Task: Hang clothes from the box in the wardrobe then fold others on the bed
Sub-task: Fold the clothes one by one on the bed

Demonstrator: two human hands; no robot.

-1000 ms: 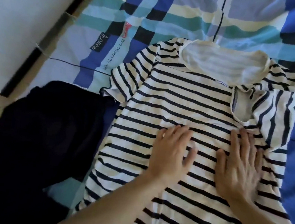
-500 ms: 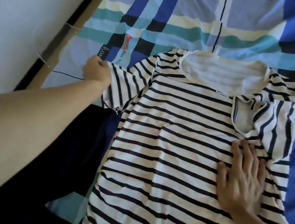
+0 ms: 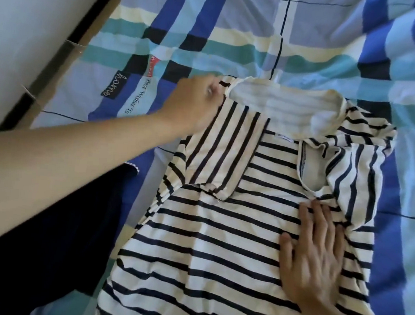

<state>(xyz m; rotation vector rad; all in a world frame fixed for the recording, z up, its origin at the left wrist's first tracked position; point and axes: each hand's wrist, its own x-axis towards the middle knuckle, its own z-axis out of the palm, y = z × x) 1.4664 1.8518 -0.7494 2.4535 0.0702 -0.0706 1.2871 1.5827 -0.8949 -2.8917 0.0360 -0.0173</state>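
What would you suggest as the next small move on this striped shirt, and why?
Probably release the shoulder and smooth the folded-in sleeve: the left hand pinches the striped shirt beside the collar, the sleeve lies rumpled across the chest, and the right hand pins the body.
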